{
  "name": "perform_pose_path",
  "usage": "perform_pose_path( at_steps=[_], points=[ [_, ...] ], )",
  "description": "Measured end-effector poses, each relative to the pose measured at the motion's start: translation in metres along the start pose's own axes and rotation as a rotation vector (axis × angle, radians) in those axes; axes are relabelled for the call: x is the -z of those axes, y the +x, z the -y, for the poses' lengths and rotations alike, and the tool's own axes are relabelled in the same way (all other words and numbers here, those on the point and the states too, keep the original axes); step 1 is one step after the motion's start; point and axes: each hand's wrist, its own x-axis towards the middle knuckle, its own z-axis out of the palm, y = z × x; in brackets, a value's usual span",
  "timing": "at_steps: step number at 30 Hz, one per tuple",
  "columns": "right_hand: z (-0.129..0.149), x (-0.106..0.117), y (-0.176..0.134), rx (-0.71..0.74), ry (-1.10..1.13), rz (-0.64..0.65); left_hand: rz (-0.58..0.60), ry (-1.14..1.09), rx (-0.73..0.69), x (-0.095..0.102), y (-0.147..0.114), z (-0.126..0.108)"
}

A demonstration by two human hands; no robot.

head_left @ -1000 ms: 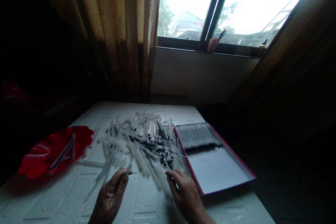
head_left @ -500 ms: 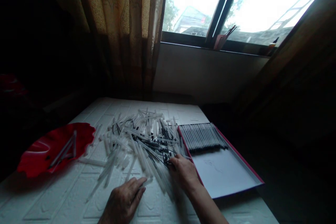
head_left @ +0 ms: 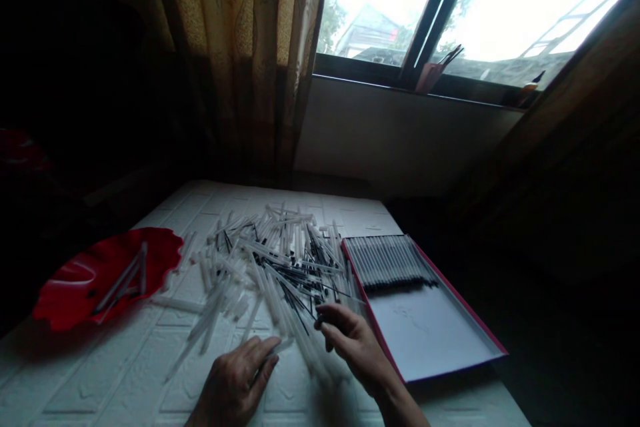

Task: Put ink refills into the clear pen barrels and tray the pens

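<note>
My left hand point(head_left: 235, 377) rests low on the table, thumb and fingers closed on a clear pen barrel point(head_left: 286, 345) that pokes out to the right. My right hand point(head_left: 350, 340) is over the near right side of the pile, its fingertips pinched on a thin black pen refill point(head_left: 311, 315), mostly lost against the heap. Beneath and beyond both hands spreads a loose pile of clear pen barrels point(head_left: 273, 293) mixed with black refills point(head_left: 290, 275) and small black parts.
A red-edged shallow box point(head_left: 425, 340) stands right of the pile, with a row of pens point(head_left: 387, 260) side by side in its far half. On the left sits a red wavy-rimmed dish point(head_left: 60, 300) holding several pen pieces. Behind are a curtain point(head_left: 240, 47) and a window.
My right hand has drawn back from the pile toward me and lifted, its fingertips pinched. My left hand stays in place with the barrel. The view has shifted slightly.
</note>
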Motion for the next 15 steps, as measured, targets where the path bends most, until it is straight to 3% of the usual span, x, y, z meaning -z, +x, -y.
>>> perform_pose_path(
  at_steps=[2, 4, 9, 15],
  points=[
    [-0.004, -0.006, -0.009, -0.071, 0.297, 0.025, -0.013, -0.022, -0.009, 0.002, 0.001, -0.001],
    [-0.005, -0.012, -0.016, -0.131, 0.455, 0.048, -0.03, -0.025, -0.019, 0.004, 0.002, -0.002],
    [-0.005, -0.025, -0.021, -0.282, 0.703, 0.026, -0.088, 0.0, -0.095, 0.007, 0.004, -0.005],
    [-0.013, -0.039, -0.02, -0.363, 0.959, 0.036, -0.049, 0.029, -0.129, 0.007, 0.004, -0.006]
  ],
)
